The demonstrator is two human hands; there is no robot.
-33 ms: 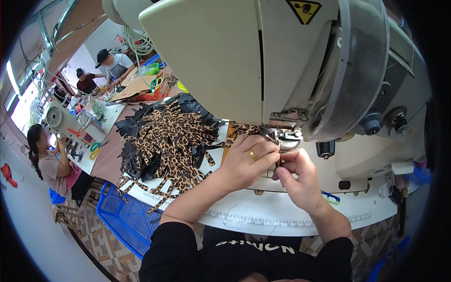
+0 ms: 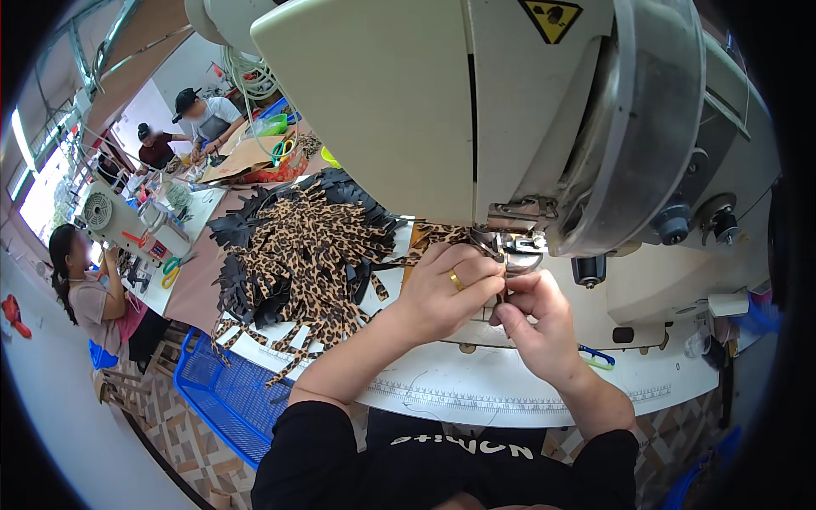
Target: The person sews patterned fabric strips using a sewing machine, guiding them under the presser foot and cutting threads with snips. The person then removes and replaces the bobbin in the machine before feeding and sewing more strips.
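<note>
At the needle area of a cream sewing machine (image 2: 382, 110), my left hand (image 2: 455, 285) presses close to the metal presser foot (image 2: 510, 242), fingers bent together and a gold ring on one. A leopard-print strip (image 2: 438, 238) runs from its far side toward the foot. Just right of it, my right hand (image 2: 540, 319) pinches a narrow dark strip (image 2: 503, 299) between thumb and fingers; most of that strip is hidden. Left of both hands lies a heap of leopard-print strips (image 2: 314, 234) with black undersides.
A blue plastic basket (image 2: 229, 391) stands below the table's left edge. A ruler scale (image 2: 476, 404) runs along the front of the white table. A small blue-and-green tool (image 2: 597, 357) lies right of my hand. Other people sit at tables to the far left.
</note>
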